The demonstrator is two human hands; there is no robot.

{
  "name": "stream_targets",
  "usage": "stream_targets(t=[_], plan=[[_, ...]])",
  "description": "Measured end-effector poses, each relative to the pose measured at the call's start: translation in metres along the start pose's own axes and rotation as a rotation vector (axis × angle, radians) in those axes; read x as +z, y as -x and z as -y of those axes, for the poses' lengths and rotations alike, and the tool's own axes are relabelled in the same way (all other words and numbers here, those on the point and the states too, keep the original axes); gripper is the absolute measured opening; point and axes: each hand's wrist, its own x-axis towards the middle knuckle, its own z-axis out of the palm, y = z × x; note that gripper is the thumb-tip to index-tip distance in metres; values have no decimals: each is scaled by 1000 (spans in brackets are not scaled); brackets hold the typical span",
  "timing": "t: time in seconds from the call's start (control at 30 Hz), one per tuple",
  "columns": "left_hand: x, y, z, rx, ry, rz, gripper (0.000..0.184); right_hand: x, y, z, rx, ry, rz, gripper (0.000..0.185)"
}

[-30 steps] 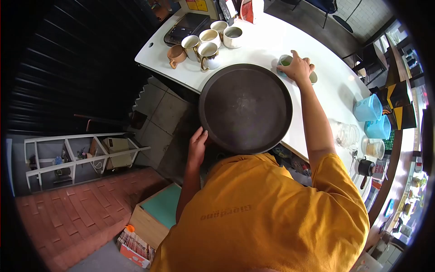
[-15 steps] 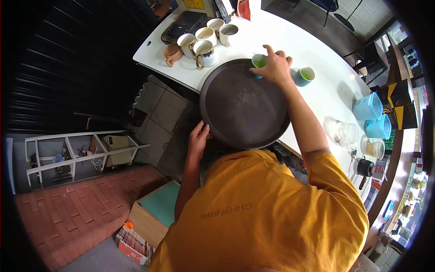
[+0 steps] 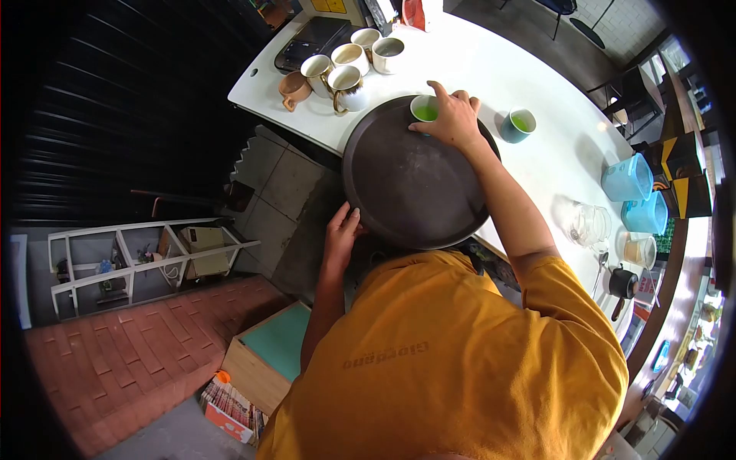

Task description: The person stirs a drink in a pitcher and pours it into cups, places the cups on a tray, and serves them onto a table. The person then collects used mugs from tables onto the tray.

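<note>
A round dark brown tray [image 3: 414,184] extends past the near edge of the white table, and my left hand [image 3: 340,236] grips its rim at the lower left. Over the tray's far part, my right hand [image 3: 454,119] is closed around a small cup [image 3: 422,109] with bright green liquid inside. Whether the cup's base touches the tray is hidden by the hand. To the right, a second blue-green cup [image 3: 517,125] with green liquid stands on the table.
Several mugs [image 3: 349,79] stand at the table's far left beside a black flat device [image 3: 314,44]. Along the right side are a clear glass jug [image 3: 589,225], light blue containers [image 3: 627,178] and a small black pot [image 3: 622,282]. A white shelf frame [image 3: 146,264] is at left.
My right hand has moved the cup left, from near the tray's far right rim to farther over the tray. My left hand keeps its hold on the rim.
</note>
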Motion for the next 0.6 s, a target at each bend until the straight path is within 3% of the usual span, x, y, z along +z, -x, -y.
stream_targets(t=[0.1, 0.17, 0.27, 0.37, 0.6], plan=[[-1, -1, 0, -39, -11, -54, 55, -11, 7, -4, -21, 11, 34, 103], [2, 0, -6, -44, -7, -45, 56, -21, 14, -17, 2, 21, -112, 98], [1, -1, -5, -57, -1, -31, 58, -28, 18, -60, 203, 73, -277, 61], [4, -4, -5, -67, 10, -4, 57, -46, 34, -103, 374, 127, -299, 69], [17, -14, -8, -67, 20, 34, 58, -54, 50, -137, 290, -131, -395, 75]])
